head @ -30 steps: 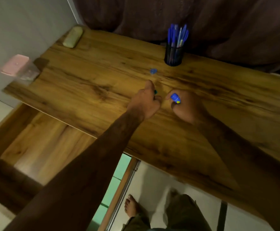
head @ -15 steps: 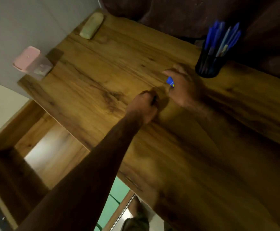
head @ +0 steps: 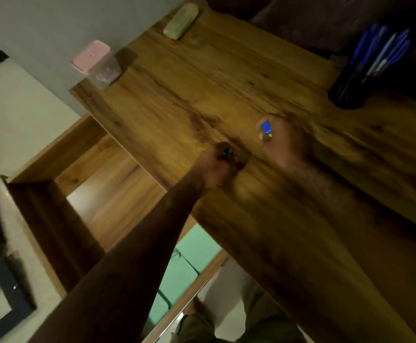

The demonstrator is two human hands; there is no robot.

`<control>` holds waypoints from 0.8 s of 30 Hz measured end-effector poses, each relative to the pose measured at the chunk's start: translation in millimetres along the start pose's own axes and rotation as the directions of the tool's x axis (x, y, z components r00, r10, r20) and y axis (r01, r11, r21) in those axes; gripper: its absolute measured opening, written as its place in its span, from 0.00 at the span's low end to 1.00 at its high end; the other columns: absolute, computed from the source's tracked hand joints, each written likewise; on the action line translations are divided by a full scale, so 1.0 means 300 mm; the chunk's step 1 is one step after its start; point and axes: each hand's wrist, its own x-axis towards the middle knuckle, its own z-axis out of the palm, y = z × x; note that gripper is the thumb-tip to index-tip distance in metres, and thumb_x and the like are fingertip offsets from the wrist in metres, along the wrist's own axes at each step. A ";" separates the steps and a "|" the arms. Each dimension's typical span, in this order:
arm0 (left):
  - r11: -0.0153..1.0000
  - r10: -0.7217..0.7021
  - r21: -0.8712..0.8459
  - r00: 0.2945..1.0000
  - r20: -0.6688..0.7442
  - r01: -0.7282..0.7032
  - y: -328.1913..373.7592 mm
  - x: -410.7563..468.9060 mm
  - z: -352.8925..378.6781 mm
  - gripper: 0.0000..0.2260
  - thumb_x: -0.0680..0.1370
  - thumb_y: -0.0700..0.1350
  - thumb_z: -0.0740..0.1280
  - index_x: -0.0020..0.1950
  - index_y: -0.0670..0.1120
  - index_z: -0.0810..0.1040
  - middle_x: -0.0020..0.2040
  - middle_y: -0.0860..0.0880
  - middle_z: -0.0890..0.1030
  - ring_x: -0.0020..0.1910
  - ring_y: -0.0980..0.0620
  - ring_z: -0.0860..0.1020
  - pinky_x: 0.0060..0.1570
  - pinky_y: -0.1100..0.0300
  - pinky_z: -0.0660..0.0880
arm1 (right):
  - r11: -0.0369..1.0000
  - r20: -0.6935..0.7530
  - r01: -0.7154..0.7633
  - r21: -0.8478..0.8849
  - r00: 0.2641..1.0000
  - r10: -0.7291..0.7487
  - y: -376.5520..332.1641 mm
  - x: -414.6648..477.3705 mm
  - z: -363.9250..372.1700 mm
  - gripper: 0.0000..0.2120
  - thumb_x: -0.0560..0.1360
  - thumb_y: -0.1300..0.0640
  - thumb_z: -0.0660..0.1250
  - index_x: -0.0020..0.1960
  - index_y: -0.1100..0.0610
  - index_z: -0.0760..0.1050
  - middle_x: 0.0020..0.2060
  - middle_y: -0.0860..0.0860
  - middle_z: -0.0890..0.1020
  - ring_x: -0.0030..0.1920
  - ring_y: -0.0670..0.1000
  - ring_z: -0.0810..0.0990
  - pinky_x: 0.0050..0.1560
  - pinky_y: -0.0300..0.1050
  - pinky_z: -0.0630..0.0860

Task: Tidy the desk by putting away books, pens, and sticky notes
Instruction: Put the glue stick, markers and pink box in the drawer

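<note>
Hands first: my left hand (head: pixel 216 164) is curled into a fist low over the wooden desk (head: pixel 202 95), fingers pressed together around a small dark thing with a teal tip (head: pixel 228 152) that pokes out at the top of the fist; it is too blurred for me to tell what it is. My right hand (head: pixel 286 139) sits just beside it, further along the desk, fingers closed and pinching a small blue piece with a yellow edge (head: pixel 266 127) at the fingertips. Both forearms reach in from the near edge. At the far right, well apart from my hands, a dark pen holder (head: pixel 348 92) stands upright, full of blue pens (head: pixel 380 50). At the far left edge of the desk a clear container with a pink lid (head: pixel 91 56) stands against the grey wall, and a pale green oblong case (head: pixel 181 21) lies in the far corner. Below the desk edge I see a green surface and tiled floor.
</note>
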 end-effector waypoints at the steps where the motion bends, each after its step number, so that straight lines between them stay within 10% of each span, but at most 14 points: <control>1: 1.000 -0.004 -0.022 1.000 -0.026 0.003 -0.012 -0.030 -0.032 0.05 0.81 0.36 0.62 0.54 0.40 0.76 0.34 0.49 0.74 0.23 0.59 0.72 0.20 0.69 0.67 | 0.998 -0.001 0.005 0.064 1.000 -0.004 -0.051 -0.028 0.005 0.08 0.75 0.58 0.68 0.53 0.51 0.79 0.54 0.55 0.80 0.54 0.58 0.79 0.53 0.48 0.75; 12: 0.953 -0.034 -0.301 0.998 -0.043 0.019 -0.286 -0.497 -0.516 0.04 0.81 0.42 0.62 0.55 0.45 0.74 0.40 0.46 0.77 0.31 0.49 0.76 0.29 0.57 0.76 | 0.719 0.201 -0.177 0.673 0.978 0.053 -0.728 -0.486 0.203 0.09 0.72 0.67 0.73 0.39 0.53 0.82 0.39 0.55 0.85 0.39 0.51 0.84 0.38 0.45 0.82; 24: 0.934 -0.148 -0.327 0.989 0.012 0.144 -0.511 -0.702 -0.891 0.16 0.80 0.35 0.61 0.67 0.44 0.68 0.50 0.40 0.77 0.40 0.44 0.79 0.44 0.46 0.82 | 0.678 0.362 -0.315 0.665 0.929 0.077 -1.110 -0.685 0.433 0.18 0.71 0.75 0.62 0.49 0.56 0.82 0.45 0.52 0.84 0.48 0.51 0.84 0.48 0.48 0.84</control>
